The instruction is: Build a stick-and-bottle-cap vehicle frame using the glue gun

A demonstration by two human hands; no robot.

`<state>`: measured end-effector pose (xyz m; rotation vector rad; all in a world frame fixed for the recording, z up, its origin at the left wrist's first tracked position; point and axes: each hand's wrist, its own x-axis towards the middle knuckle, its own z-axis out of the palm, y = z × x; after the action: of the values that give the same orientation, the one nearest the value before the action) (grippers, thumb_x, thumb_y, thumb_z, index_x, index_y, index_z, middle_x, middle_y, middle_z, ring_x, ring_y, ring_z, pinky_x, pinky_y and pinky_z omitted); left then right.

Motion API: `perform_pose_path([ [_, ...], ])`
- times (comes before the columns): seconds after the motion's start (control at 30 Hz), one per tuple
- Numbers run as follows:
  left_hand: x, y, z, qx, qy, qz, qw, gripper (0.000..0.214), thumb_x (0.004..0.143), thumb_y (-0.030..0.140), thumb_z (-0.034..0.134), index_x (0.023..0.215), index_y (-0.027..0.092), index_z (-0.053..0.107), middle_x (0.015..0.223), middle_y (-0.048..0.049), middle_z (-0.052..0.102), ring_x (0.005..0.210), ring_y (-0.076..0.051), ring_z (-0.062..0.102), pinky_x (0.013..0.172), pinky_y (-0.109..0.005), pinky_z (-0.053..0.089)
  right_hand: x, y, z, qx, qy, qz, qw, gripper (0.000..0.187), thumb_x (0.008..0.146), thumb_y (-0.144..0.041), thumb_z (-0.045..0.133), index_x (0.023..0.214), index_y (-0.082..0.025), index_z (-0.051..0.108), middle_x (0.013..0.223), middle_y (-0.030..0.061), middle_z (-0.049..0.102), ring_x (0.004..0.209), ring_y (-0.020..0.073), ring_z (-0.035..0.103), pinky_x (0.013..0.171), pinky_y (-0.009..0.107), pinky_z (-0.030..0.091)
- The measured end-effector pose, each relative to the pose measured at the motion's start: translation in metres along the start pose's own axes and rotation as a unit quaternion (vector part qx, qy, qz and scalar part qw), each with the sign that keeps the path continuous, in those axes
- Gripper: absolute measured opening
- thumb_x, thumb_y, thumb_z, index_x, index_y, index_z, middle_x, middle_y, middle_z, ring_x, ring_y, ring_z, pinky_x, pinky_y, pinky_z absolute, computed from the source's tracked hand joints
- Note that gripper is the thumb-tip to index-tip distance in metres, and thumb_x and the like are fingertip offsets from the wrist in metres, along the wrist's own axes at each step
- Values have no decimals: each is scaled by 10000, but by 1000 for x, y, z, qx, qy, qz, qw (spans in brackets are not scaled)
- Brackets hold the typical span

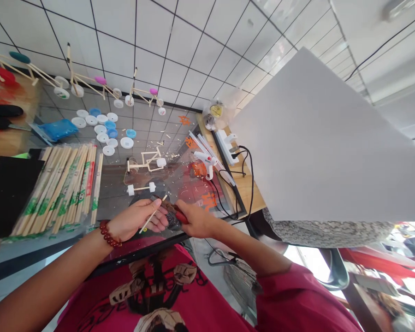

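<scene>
Left hand (136, 220) pinches a thin bamboo stick (153, 214) between fingers and thumb, while the right hand (198, 220) is clamped around red-handled cutters (180, 215) right beside it, though I can't tell if they're biting the stick. Tip: grip close to the cut to limit splintering. Beyond, a clear plastic sheet (180, 184) holds a white glue gun (205, 162), with plastic-wrapped chopsticks (60, 189) and smooth white bottle caps (127, 143) nearby.

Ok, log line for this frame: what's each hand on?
left hand: wooden stick | right hand: red-handled pliers | nearby: hot glue gun
</scene>
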<state>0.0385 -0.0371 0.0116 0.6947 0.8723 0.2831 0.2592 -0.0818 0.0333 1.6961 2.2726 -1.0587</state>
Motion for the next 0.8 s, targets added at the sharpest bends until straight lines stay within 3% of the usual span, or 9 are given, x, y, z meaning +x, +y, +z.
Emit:
perform_pose_path([
  [0.07,3,-1,3,16,-2,27,999,559,755,673,726,833,126,647,709,-97,721,585,-163,641,591,-293,514,-1,-1,0,-8,8,6,1000,323,724,-159,578,1014,-229,453,866,21,648,705,186,574,599,264,326],
  [0.17,9,-8,9,66,40,63,995,583,775,728,651,778,146,615,612,-32,640,496,-112,520,477,-230,382,0,1,5,-2,25,10,1000,306,726,-160,587,980,-237,435,832,7,637,672,177,561,582,262,313],
  [0.27,17,-16,15,94,98,85,987,577,776,741,617,683,174,566,528,23,518,461,-94,419,444,-220,276,1,3,11,5,21,23,1000,300,726,-157,588,955,-242,413,807,-3,622,652,175,550,578,263,321],
  [0.37,21,-19,19,91,113,101,984,555,756,724,644,642,194,525,519,45,459,447,-88,359,436,-235,224,2,5,15,-6,18,39,999,329,702,-141,588,961,-241,411,812,2,628,662,187,564,586,270,330],
  [0.47,20,-16,20,76,97,82,989,536,747,706,672,677,200,509,520,68,421,427,-71,294,430,-231,168,2,5,18,-24,23,47,998,345,703,-146,597,992,-234,429,869,28,666,708,204,603,615,278,359],
  [0.63,18,-7,21,42,57,-19,997,546,778,724,635,721,218,441,521,110,346,406,-41,173,422,-194,86,2,3,21,-79,43,86,992,332,746,-168,596,1049,-209,465,969,94,704,797,237,640,663,300,380],
  [0.7,16,-5,19,61,46,16,997,550,783,716,638,701,213,432,529,105,340,417,-40,184,419,-183,95,0,4,20,-46,56,100,992,323,734,-157,590,1030,-213,475,928,66,687,787,225,628,656,291,378],
  [0.8,10,-4,12,61,-11,117,991,514,800,657,669,701,184,494,553,81,367,454,-44,241,435,-168,152,-3,11,15,83,72,103,989,268,731,-135,540,977,-228,486,840,-7,623,746,177,591,653,266,402],
])
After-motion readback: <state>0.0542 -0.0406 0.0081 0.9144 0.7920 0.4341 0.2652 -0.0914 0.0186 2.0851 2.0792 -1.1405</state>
